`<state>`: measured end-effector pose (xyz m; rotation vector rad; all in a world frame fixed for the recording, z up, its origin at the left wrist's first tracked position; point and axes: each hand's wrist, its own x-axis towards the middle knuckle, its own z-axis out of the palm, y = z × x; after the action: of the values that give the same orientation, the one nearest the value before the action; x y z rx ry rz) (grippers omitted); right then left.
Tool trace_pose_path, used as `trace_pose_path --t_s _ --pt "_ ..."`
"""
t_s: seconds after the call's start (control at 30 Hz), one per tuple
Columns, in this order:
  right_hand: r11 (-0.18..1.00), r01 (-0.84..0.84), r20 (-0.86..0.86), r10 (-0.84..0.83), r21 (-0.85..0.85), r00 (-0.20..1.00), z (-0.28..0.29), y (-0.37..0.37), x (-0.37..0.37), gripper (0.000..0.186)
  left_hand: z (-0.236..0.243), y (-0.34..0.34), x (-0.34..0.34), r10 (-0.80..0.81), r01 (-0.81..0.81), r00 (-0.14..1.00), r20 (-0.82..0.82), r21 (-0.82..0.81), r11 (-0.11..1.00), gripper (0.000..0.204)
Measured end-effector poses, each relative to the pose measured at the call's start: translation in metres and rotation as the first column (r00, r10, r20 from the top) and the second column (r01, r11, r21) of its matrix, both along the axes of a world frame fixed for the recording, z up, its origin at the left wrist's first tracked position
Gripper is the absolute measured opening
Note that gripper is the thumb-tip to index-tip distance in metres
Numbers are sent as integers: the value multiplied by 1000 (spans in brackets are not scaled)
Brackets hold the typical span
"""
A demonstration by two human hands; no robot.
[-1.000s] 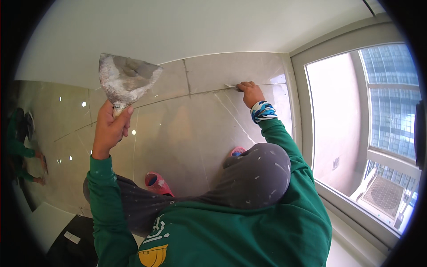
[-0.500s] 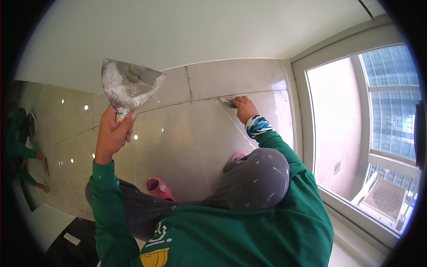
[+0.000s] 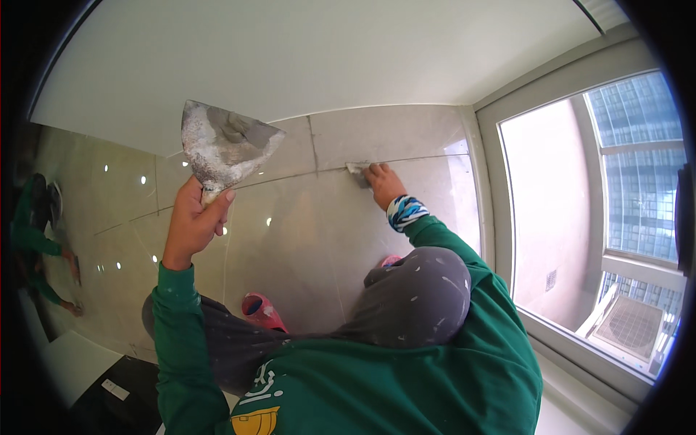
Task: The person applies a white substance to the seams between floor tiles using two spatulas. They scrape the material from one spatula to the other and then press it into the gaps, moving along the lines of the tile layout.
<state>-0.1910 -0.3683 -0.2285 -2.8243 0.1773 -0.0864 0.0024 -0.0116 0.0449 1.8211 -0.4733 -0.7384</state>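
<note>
My left hand (image 3: 196,221) grips the handle of a wide putty knife (image 3: 210,156), held up with its blade pointing away from me. White crust covers much of that blade, and a lump of wet grey paste (image 3: 235,127) lies near its far edge. Lower and to the right, my right hand (image 3: 386,183) is closed on a small flat scraper (image 3: 358,171), mostly covered by the fingers. The scraper's edge touches the floor at a dark joint (image 3: 413,158) between glossy beige tiles (image 3: 304,232).
A white wall (image 3: 290,58) rises beyond the tiles. On the right stands a framed window (image 3: 500,217) with an outdoor unit (image 3: 629,325) beyond it. A figure in green (image 3: 36,239) shows at the far left. A black item (image 3: 109,395) lies at lower left.
My right hand has drawn the scraper slightly left along the joint, and the pale smear trailing below it no longer shows. The putty knife has shifted slightly right in view.
</note>
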Motion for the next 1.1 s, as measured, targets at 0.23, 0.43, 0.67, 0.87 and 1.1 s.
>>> trace_pose_path --t_s 0.23,0.43,0.67,0.87,1.1 --pt "927 349 30 -356 134 934 -10 -52 -28 44 -2 1 -1 58 -58 998 36 12 998 30" --pt "847 524 -297 -523 -83 799 -19 -68 -14 27 -4 6 1 33 -33 999 0 12 999 29" --pt "992 110 -199 -96 65 975 -26 98 60 30 -6 3 0 40 -40 999 10 30 999 34" --pt "953 214 -145 -185 216 972 -16 29 44 38 -9 8 4 72 -73 997 39 34 997 29" --pt "817 573 -215 -573 -71 791 -21 -110 -42 36 -17 8 3 65 -65 998 4 -17 998 30"
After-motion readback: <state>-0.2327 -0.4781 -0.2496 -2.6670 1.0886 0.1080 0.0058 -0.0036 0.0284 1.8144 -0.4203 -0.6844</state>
